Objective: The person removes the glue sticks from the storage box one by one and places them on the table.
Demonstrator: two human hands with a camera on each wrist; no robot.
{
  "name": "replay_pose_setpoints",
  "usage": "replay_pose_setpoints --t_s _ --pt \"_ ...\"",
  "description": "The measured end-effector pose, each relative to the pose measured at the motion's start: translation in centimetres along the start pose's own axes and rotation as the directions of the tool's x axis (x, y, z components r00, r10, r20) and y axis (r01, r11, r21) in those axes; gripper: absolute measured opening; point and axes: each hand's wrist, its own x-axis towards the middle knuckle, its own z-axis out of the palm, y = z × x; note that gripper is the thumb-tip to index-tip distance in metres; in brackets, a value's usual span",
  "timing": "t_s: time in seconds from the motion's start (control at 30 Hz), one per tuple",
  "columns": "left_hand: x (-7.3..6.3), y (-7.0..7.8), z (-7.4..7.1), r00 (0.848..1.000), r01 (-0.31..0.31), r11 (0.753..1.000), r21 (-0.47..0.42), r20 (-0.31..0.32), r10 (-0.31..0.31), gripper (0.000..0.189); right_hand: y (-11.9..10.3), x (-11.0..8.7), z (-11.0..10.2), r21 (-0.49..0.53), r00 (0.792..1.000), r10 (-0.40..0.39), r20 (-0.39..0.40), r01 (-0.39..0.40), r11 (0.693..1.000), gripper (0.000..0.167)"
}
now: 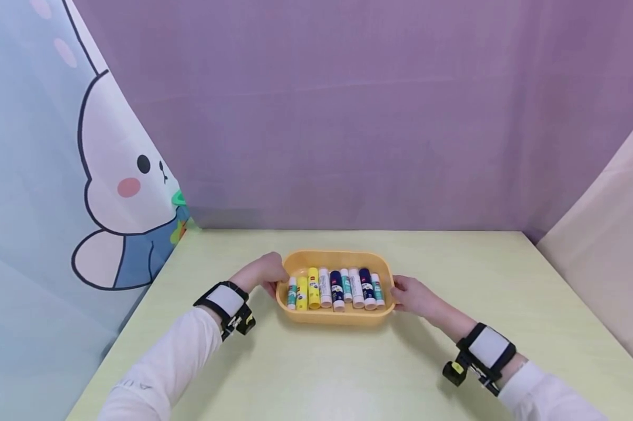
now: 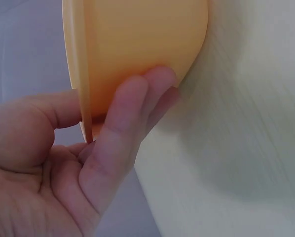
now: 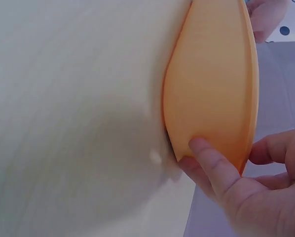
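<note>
An orange-yellow plastic tray with rounded corners holds a row of several glue sticks, some yellow, some dark blue, some white and some teal. At its left end my left hand grips the rim. In the left wrist view the thumb lies at the rim and the fingers press the outer wall. My right hand grips the opposite end. The right wrist view shows its thumb at the rim and its fingers against the side and lower edge of the tray.
The pale yellow-green table spreads out around the tray. A purple cloth hangs along its far edge. A blue cartoon-print cloth stands at the left, a pale one at the right.
</note>
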Motion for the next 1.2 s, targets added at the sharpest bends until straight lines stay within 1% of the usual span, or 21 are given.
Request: replay_pose_setpoints --t_s 0.13,0.23,0.3,0.37,0.43,0.5,0.57,0.63,0.67,0.77,0.83,0.93,1.03,1.1,1.2 --pt "-0.2 0.4 0.0 1.0 0.001 1.0 -0.001 0.023 -0.001 0.028 0.0 0.1 -0.2 0.001 1.0 0.019 -0.003 -0.019 1.0 0.042" --pt "-0.2 0.5 0.1 1.0 0.001 1.0 0.004 0.022 -0.001 0.028 -0.1 0.1 -0.4 -0.005 0.999 0.05 0.0 -0.05 0.999 0.043" --pt "0.0 0.4 0.2 1.0 0.0 1.0 0.005 0.012 0.0 0.028 -0.4 0.1 -0.6 -0.045 0.997 0.073 0.003 -0.073 0.996 0.044" --pt "0.1 0.3 0.4 1.0 0.001 1.0 0.004 -0.001 -0.001 0.028 -0.9 0.3 -0.9 -0.116 0.996 0.091 0.003 -0.09 0.989 0.047" --pt "0.0 0.3 0.4 1.0 -0.004 1.0 0.016 -0.014 0.005 0.028 -1.6 0.4 -1.3 -0.227 0.995 0.095 -0.008 -0.095 0.969 0.052" --pt "0.0 0.3 0.5 1.0 -0.005 1.0 0.031 -0.025 0.005 0.027 -2.4 0.6 -1.7 -0.343 0.998 0.063 -0.023 -0.068 0.937 0.059" --pt "0.0 0.2 0.5 1.0 -0.004 0.999 0.046 -0.031 0.005 0.028 -3.6 0.9 -2.1 -0.436 0.998 0.029 -0.047 -0.047 0.899 0.066" --pt "0.0 0.2 0.5 0.999 0.0 0.999 0.053 -0.037 0.002 0.028 -5.0 1.2 -2.4 -0.504 0.998 -0.013 -0.069 -0.024 0.863 0.07" --pt "0.0 0.2 0.5 0.999 0.002 0.999 0.053 -0.038 0.0 0.029 -5.7 1.4 -2.4 -0.522 0.997 -0.026 -0.077 -0.019 0.853 0.071" --pt "0.1 0.1 0.5 0.999 0.007 0.999 0.047 -0.038 -0.006 0.03 -7.7 2.0 -2.3 -0.558 0.995 -0.043 -0.092 -0.015 0.83 0.073" --pt "0.2 0.1 0.5 0.999 0.015 0.999 0.043 -0.036 -0.013 0.03 -8.7 2.6 -1.9 -0.575 0.995 -0.036 -0.089 -0.022 0.818 0.073" --pt "0.3 0.2 0.5 0.999 0.026 0.999 0.044 -0.036 -0.024 0.03 -9.4 3.5 -1.2 -0.58 0.997 -0.004 -0.075 -0.04 0.814 0.073" --pt "0.2 0.3 0.4 0.999 0.029 0.998 0.047 -0.036 -0.027 0.03 -9.4 4.4 -0.5 -0.576 0.999 0.027 -0.044 -0.047 0.816 0.071" --pt "0.1 0.3 0.4 0.999 0.025 0.998 0.053 -0.035 -0.023 0.029 -9.3 4.9 0.0 -0.576 0.998 0.054 -0.02 -0.055 0.816 0.064" --pt "0.1 0.3 0.4 0.999 0.025 0.998 0.055 -0.034 -0.023 0.028 -9.1 5.7 0.8 -0.582 0.995 0.099 0.005 -0.078 0.809 0.046"
